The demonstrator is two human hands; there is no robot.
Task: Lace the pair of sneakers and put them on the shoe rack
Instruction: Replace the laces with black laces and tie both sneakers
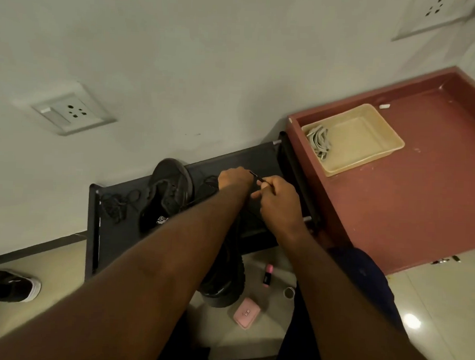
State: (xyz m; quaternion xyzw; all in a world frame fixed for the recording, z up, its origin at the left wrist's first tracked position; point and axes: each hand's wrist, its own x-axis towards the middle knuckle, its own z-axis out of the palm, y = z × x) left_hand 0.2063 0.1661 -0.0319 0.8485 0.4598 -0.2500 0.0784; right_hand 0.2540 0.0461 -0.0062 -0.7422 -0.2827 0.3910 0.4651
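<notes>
A black shoe rack [114, 239] stands against the wall. On its top shelf a black sneaker [167, 193] lies on its side, with a loose black lace [118, 202] coiled to its left. A second black sneaker [224, 277] hangs below my forearms, its sole toward me, mostly hidden. My left hand [235, 178] and my right hand [277, 198] meet above it. Both pinch a thin black lace end [258, 178] stretched between them.
A red-brown cabinet [421, 188] stands right of the rack with a cream tray [368, 147] holding grey cords. On the floor lie a pink case [247, 313], a pink tube [267, 275] and another dark shoe [8, 285] at far left.
</notes>
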